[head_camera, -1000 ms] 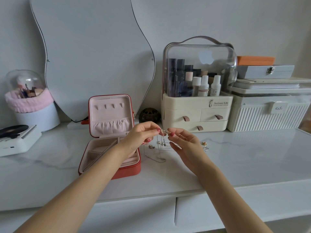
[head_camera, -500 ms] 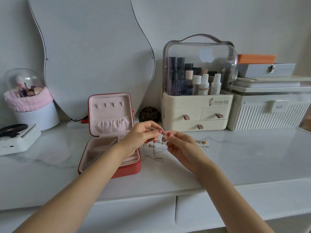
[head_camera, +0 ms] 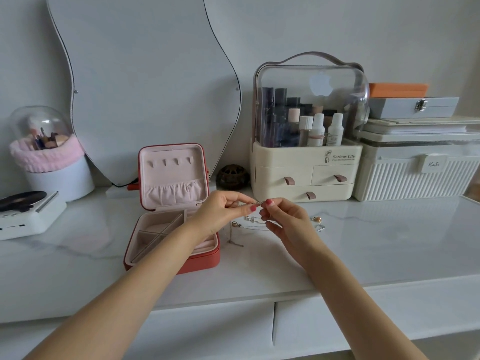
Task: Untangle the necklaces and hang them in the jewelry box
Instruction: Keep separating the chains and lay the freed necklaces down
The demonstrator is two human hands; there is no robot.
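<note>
A red jewelry box lies open on the white counter, its pink lid upright with a row of hooks and a gathered pocket. My left hand and my right hand meet just right of the box, each pinching a thin silver necklace chain between thumb and fingertips. More tangled chains lie on the counter under my hands, one strand trailing down near the box. A small gold and pearl pendant rests right of my right hand.
A wavy mirror leans on the wall behind the box. A cream cosmetics organiser and a ribbed white case stand at back right, a dark round ornament between them and the box. At left are a domed brush holder and a small turntable.
My hands have lowered and drawn closer together, so the chain that hung down between them a second ago is now pulled short between my fingertips.
</note>
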